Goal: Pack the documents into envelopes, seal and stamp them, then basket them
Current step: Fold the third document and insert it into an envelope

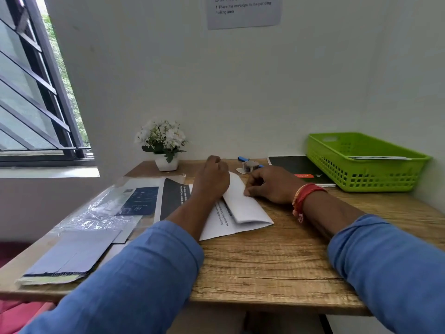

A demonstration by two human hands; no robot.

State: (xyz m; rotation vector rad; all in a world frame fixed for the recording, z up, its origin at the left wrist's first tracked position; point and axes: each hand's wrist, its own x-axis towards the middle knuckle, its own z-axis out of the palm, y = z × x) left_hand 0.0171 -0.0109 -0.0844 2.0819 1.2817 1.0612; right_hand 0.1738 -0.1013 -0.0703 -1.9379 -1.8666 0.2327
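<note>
At centre frame, on the table (pixel 265 268), lies the folded document (pixel 243 208), white printed paper, partly doubled over. My left hand (pixel 212 182) rests on its upper fold, fingers curled; whether they pinch the sheet I cannot tell. My right hand (pixel 269 184) pinches the fold's right edge between thumb and fingertips. Paper judged light, limp, easily creased, likely to slide on the wood; best taken at the folded edge. Grey envelopes (pixel 69 259) lie at lower left; green basket (pixel 361 182) sits at right of frame, papers in it.
</note>
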